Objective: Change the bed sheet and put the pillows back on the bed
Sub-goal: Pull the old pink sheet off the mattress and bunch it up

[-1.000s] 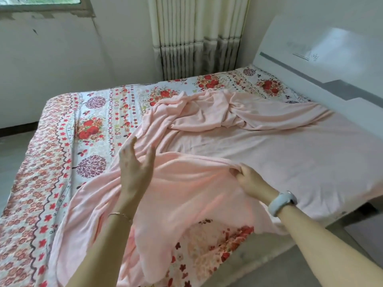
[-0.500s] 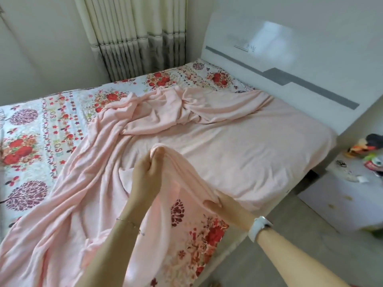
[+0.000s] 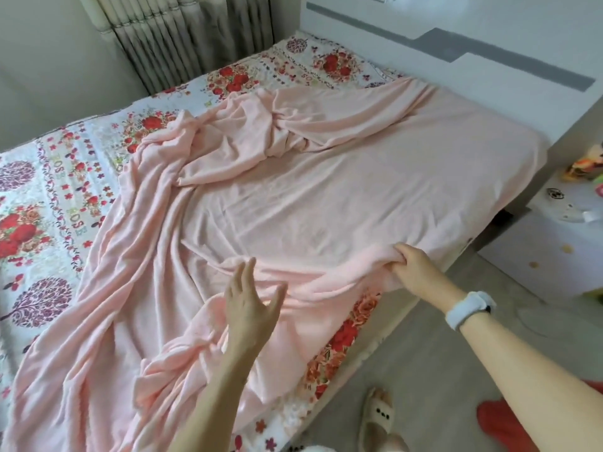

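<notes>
Right hand (image 3: pixel 411 271) clamped on a bunched fold of the pink sheet (image 3: pixel 326 197) at the near edge of the bed (image 3: pixel 391 334), fingers curled into the cloth, white wristband (image 3: pixel 470 308) on the wrist. Left hand (image 3: pixel 251 305) spread wide, fingers straight and thumb out, raised just over the rumpled pink folds near the bed's near side; whether touching the cloth, cannot tell.

Pink sheet spread over the head half of the mattress, lying fairly flat up to the white headboard (image 3: pixel 424 50), gathered in a twisted ridge toward the far side and trailing in long folds down toward the foot. Floral sheet (image 3: pixel 49 210) underneath, bare along the far side, the far head corner and in a strip along the near edge below the pink cloth. Striped curtain (image 3: pixel 195 34) hanging behind the far head corner. White bedside cabinet (image 3: pixel 554 256) beside the headboard, small blurred items on top. Pale slipper (image 3: pixel 375 419) on the grey floor beside the bed.
</notes>
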`<state>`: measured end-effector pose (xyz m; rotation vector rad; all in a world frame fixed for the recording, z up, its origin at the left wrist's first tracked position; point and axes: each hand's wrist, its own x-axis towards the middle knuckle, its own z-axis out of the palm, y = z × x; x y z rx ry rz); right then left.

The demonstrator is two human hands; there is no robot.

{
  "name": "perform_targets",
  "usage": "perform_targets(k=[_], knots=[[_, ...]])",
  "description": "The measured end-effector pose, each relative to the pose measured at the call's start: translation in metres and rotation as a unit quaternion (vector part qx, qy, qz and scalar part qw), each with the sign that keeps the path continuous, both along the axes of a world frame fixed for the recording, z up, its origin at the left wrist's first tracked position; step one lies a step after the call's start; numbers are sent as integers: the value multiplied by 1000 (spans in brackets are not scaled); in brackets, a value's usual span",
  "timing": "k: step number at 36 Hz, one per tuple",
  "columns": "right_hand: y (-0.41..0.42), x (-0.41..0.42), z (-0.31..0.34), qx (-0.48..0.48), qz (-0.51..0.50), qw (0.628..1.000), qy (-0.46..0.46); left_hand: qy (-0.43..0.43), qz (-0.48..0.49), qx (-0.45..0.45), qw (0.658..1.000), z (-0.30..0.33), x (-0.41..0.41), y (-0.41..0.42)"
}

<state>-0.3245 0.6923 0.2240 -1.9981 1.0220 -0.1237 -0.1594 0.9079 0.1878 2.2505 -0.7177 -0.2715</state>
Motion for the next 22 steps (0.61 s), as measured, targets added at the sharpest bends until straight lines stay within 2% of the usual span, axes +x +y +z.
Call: perform_targets(k=[3, 5, 7, 8, 10, 12, 14, 15, 17, 18, 20, 22], knots=[[-15, 6, 10, 39, 40, 998, -29, -14, -172, -28, 985, 3, -36, -56], [-28, 2, 8, 90, 40, 993, -62, 88, -251, -34, 963, 3, -57, -94], [-45, -11, -4, 166, 28, 981, -99, 227, -264, -59, 936, -2, -69, -129], [-54, -20, -12, 214, 10, 970, -117, 253, -249, -61, 933, -7, -74, -145], [-71, -42, -37, 279, -32, 950, -134, 230, -182, -60, 954, -20, -82, -169], [-87, -66, -67, 274, -90, 946, -148, 263, -96, -69, 957, -27, -92, -182], [-100, -84, -99, 241, -183, 946, -116, 338, 11, -113, 934, -26, -99, -190], [-105, -89, -115, 248, -218, 940, -82, 383, 59, -139, 912, -22, -100, -191], [-111, -90, -147, 364, -259, 894, -23, 446, 122, -197, 865, -16, -97, -190], [-112, -87, -160, 454, -275, 848, -13, 453, 138, -207, 856, -14, -96, -186], [-120, -74, -186, 599, -293, 744, -45, 456, 147, -202, 854, -9, -97, -176], [-133, -53, -197, 656, -346, 665, -83, 472, 124, -178, 855, -7, -101, -166]])
